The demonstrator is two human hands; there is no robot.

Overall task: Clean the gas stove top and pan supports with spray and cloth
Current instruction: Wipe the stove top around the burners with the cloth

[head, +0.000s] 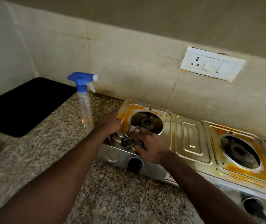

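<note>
Surface: speckled grey-brown granite surface (112,191), polished and grainy in pattern, is carrying everything in view.
Wall: cream tiles (129,62) with thin dark grout lines are rising behind it, spotted with brownish stains near the bottom.
Switch plate: white rectangular plastic switch plate (211,63) with one round-pin socket and two rockers is sitting on the wall above the stove.
Dark slab: flat black rectangle with rounded corners (21,107) is lying at the far left.
Stove: stainless-steel two-burner gas stove (192,138) is sitting against the wall at the right, its pressed top streaked with orange-yellow grime around both round openings.
Burners: two dark, rusty ring burners (146,122) (238,150) are showing inside those openings.
Knobs: two round black knobs (134,164) (253,206) are sticking out of the front panel.
Spray: clear plastic spray bottle (85,104) with a blue-and-white trigger head is standing upright just left of the stove.
Left hand: left hand (111,122) is reaching forward, fingers curling round the stove top's left rim.
Right hand: right hand (148,149) is lying palm-down on the front left corner, fingers bending over and holding the cloth.
Cloth: dark crumpled cloth (128,142) is bunching under those fingers, touching the stove top beside the left opening.
Writing: small label on the front panel is looking too blurred to read.
</note>
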